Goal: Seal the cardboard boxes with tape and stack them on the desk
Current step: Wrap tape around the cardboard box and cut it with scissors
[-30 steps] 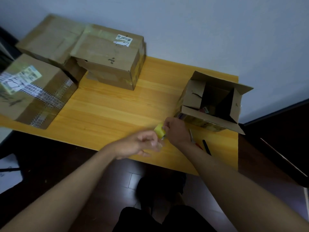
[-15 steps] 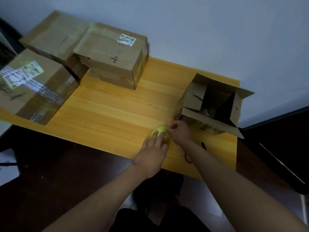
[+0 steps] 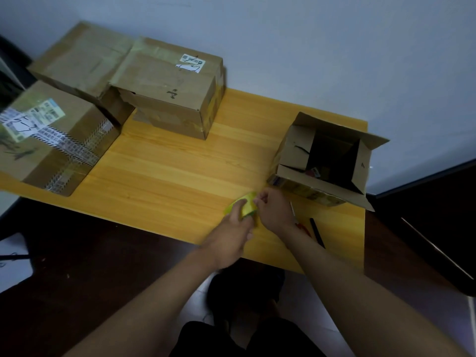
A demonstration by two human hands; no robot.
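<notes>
The left hand [image 3: 233, 229] now curls its grip around the yellow tape roll [image 3: 247, 207], no longer lying flat on it, while the right hand [image 3: 274, 211] still pinches at the roll's edge. Both sit over the worktop [image 3: 180, 171] near its front edge, just beside the open box [image 3: 327, 161], which has not moved.

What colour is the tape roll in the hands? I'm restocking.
Yellow-green tape roll, seen best in the head view, the only one.

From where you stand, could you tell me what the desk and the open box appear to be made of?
Desk: probably wood or wood-look laminate; yellowish plank grain with a smooth, faint sheen. Open box: brown corrugated cardboard, matte, with creased flaps; yellowish tape seems to wrap its lower edge.
</notes>
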